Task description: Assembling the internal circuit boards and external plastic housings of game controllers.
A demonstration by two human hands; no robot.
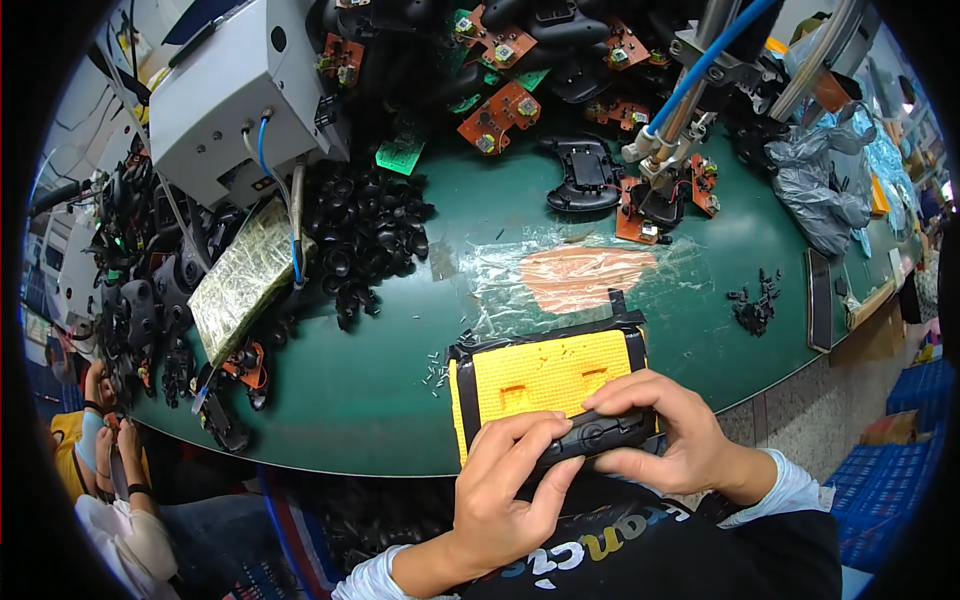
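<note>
A black game controller shell is held at the table's front edge, turned on its side. My left hand pinches its left end between thumb and fingers. On its right end, my right hand grips with the fingers over the top and the thumb below. Just beyond lies a yellow textured pad edged with black tape, with two small hollows in it. The underside of the controller is hidden by my hands.
Black thumbstick caps lie heaped by a grey machine box. Orange circuit boards and controller shells sit at the back. A metal fixture rises back right, near small black parts. Another person's hands are far left.
</note>
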